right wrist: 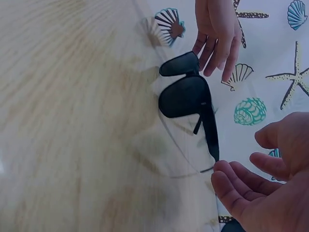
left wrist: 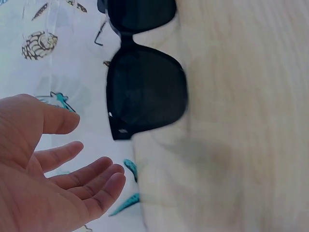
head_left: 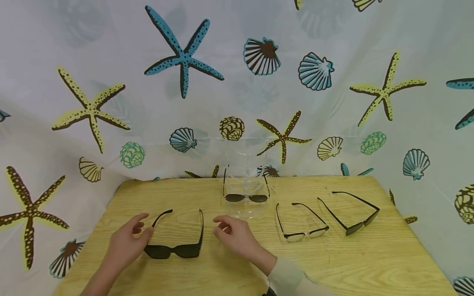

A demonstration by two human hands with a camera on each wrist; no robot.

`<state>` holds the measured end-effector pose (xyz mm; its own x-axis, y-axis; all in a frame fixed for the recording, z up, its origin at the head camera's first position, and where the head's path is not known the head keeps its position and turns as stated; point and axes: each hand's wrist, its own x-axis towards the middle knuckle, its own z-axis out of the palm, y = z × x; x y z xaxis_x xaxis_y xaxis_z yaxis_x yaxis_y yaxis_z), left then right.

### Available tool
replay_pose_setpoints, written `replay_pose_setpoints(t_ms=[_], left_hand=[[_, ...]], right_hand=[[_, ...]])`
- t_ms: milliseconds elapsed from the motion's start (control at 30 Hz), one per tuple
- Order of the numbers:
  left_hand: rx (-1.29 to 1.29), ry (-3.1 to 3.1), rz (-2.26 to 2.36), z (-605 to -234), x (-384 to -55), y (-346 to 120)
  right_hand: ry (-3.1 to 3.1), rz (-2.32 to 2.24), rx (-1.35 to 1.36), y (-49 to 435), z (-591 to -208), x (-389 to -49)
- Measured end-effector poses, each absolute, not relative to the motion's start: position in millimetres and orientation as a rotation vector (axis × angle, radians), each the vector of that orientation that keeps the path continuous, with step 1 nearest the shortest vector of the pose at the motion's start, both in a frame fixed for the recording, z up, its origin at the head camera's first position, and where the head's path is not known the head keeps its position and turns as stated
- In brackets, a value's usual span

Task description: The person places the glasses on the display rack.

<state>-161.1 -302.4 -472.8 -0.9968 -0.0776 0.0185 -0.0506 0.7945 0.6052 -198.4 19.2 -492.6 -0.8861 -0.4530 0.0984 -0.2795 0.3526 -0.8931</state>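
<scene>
Thick-framed black sunglasses [head_left: 187, 250] stand on the table between the two hands, arms unfolded towards the back. Beside their left hinge is my left hand [head_left: 127, 240], fingers loosely bent. The left wrist view shows a gap between that hand [left wrist: 63, 183] and the dark lens [left wrist: 147, 92]. To the right of the sunglasses hovers my right hand [head_left: 237, 237], its fingers relaxed with nothing held. In the right wrist view, the right fingertips appear close to the tip of one arm of the sunglasses [right wrist: 183, 96]; whether they touch, I cannot tell.
Behind, a clear stand [head_left: 247, 181] carries thin-framed aviator sunglasses [head_left: 258, 198]. Right of it lie clear-lensed glasses [head_left: 295, 237] and another dark-lensed pair [head_left: 354, 228], arms unfolded. A cloth [head_left: 222, 102] printed with starfish and shells hangs around the wooden table [head_left: 355, 263].
</scene>
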Motion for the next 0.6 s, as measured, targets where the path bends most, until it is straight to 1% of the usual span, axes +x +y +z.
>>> replay_pose_setpoints(t_ms=[267, 600], left_hand=[[0.213, -2.969, -1.065, -487.2, -156.6, -317.0], [0.244, -2.982, -1.158, -501.3, -148.9, -322.3]], right_hand=[[2.362, -1.588, -0.659, 2.1, -504.0, -188.6], [2.3, -1.62, -0.672, -9.8, -510.4, -178.7]])
